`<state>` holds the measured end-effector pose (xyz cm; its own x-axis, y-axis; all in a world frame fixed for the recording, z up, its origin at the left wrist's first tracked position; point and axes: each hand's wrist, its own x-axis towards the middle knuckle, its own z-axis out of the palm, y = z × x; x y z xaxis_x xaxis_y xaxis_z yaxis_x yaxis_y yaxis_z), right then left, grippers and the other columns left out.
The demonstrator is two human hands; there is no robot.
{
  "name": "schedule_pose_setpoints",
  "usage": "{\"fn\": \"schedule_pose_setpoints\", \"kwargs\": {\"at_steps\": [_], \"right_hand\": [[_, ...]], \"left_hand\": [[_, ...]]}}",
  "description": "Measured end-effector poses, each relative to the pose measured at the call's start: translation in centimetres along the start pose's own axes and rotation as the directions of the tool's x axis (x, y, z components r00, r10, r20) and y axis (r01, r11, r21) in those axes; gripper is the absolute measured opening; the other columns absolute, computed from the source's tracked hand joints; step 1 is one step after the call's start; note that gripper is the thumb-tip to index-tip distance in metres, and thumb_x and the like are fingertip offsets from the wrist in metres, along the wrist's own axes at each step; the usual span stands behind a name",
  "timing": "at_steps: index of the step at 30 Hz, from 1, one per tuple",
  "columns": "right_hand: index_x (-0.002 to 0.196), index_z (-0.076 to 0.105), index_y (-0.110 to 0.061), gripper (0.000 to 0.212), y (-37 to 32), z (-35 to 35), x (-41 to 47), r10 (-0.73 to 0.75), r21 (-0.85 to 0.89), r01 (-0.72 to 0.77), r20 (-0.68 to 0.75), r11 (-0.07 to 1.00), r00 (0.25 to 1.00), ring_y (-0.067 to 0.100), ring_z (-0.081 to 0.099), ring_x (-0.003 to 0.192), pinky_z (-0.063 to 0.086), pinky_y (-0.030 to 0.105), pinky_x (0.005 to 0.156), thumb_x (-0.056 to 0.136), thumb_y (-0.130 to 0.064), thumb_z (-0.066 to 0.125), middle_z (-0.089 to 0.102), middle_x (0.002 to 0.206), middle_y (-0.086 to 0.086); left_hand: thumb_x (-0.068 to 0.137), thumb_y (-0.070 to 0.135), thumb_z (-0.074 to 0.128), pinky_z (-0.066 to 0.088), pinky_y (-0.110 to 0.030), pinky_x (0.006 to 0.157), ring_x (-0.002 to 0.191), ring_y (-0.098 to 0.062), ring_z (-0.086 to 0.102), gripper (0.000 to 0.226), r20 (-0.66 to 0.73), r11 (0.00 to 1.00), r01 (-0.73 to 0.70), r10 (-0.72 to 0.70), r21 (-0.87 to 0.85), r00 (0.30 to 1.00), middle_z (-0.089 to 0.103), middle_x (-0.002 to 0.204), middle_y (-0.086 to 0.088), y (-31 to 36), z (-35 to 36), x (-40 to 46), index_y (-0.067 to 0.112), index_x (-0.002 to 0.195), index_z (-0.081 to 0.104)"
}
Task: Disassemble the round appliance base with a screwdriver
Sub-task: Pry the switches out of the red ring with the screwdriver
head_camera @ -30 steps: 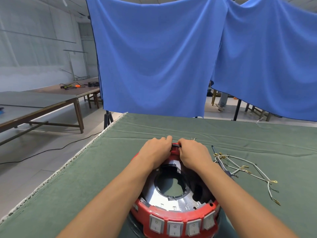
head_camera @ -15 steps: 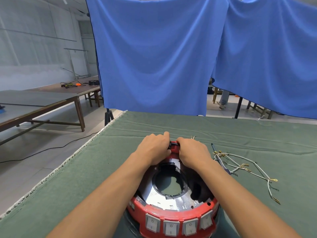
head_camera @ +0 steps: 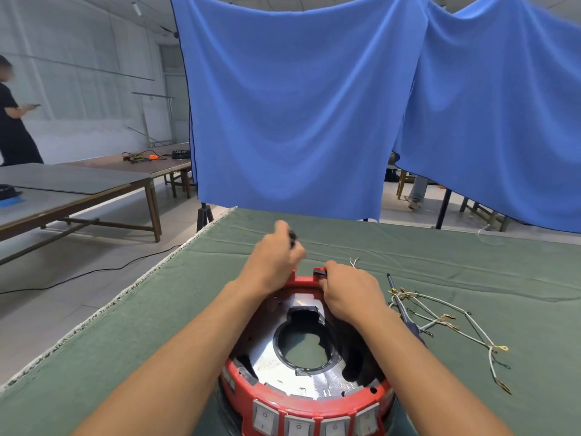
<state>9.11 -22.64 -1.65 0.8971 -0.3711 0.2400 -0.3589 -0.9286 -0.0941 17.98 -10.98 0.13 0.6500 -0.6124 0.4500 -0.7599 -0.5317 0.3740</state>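
While it sits at the near edge of the bench, the base takes both hands at its far rim:

Appliance base (head_camera: pixel 306 401): round, red-walled, on the green cloth at the near edge of the bench (head_camera: pixel 440 262); its silver inner plate has a black ring around a central opening that shows the cloth below.
Switches (head_camera: pixel 314 424): a row of grey rocker switches set in the red wall on the side nearest the camera.
Far rim: two red tabs stand up with a gap between them; a small black piece sits on the right tab.
Right hand (head_camera: pixel 349 292): rests on the far rim, its fingers curled round the right tab and gripping it.
Left hand (head_camera: pixel 275 261): lifted just above and beyond the far rim, its fingers closed narrowly, pinching a small black part (head_camera: pixel 292 237); what that part is, I cannot tell.
Screwdriver (head_camera: pixel 404 309): lies on the cloth just right of the base, thin shaft pointing toward the far edge, dark handle partly hidden by the right forearm.
Wires (head_camera: pixel 446 322): a loose bundle of white leads with brass terminals, spread on the cloth right of the screwdriver and touching it.
Short wire end (head_camera: pixel 353 262): pokes up just beyond the right hand.
Blue curtains (head_camera: pixel 298 105): hang past the far edge of the bench.
Side tables (head_camera: pixel 78 190): stand to the left.
Bystander (head_camera: pixel 12 121): a person in dark clothes behind them.
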Motion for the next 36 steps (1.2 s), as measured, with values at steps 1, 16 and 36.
{"fn": "schedule_pose_setpoints", "kwargs": {"at_steps": [1, 16, 36], "right_hand": [[0.110, 0.050, -0.015, 0.018, 0.0, 0.0, 0.0, 0.001, 0.005, -0.001, 0.003, 1.000, 1.000, 0.034, 0.058, 0.107, 0.032, 0.034, 0.071, 0.097, -0.024, 0.041, 0.063, 0.117, 0.009], [0.084, 0.066, -0.030, 0.007, -0.4, -1.9, -1.8, 0.186, 0.759, -0.033, -0.117, 0.650, 0.976, 0.011, 0.064, 0.087, 0.050, 0.036, 0.082, 0.084, -0.035, 0.060, 0.070, 0.081, -0.013], [0.088, 0.062, -0.022, 0.025, 8.1, -3.0, -5.2, 0.480, 0.669, -0.230, -0.215, 0.707, 0.851, 0.021, 0.061, 0.080, 0.044, 0.029, 0.067, 0.073, -0.002, 0.068, 0.062, 0.090, 0.001]], "left_hand": [[0.092, 0.023, 0.047, 0.041, -0.043, 0.068, 0.083, -0.042, 0.057, 0.017, -0.057, 0.999, 0.026, -0.028, -0.048, 0.998, 0.065, 0.089, -0.020, -0.2, -0.1, -0.1, 0.011, 0.093, 0.037], [0.087, 0.014, 0.056, 0.038, -0.035, 0.079, 0.095, -0.029, 0.051, 0.022, -0.038, 0.927, -0.345, 0.354, 0.145, 0.934, 0.056, 0.103, -0.008, 1.6, -0.1, -1.3, 0.007, 0.107, 0.052], [0.094, 0.058, 0.031, 0.027, -0.034, 0.094, 0.118, -0.023, 0.042, 0.049, 0.293, 0.913, -0.351, 0.284, 0.207, 0.913, 0.050, 0.126, -0.003, 1.4, 2.6, -1.3, 0.033, 0.136, 0.034]]}}
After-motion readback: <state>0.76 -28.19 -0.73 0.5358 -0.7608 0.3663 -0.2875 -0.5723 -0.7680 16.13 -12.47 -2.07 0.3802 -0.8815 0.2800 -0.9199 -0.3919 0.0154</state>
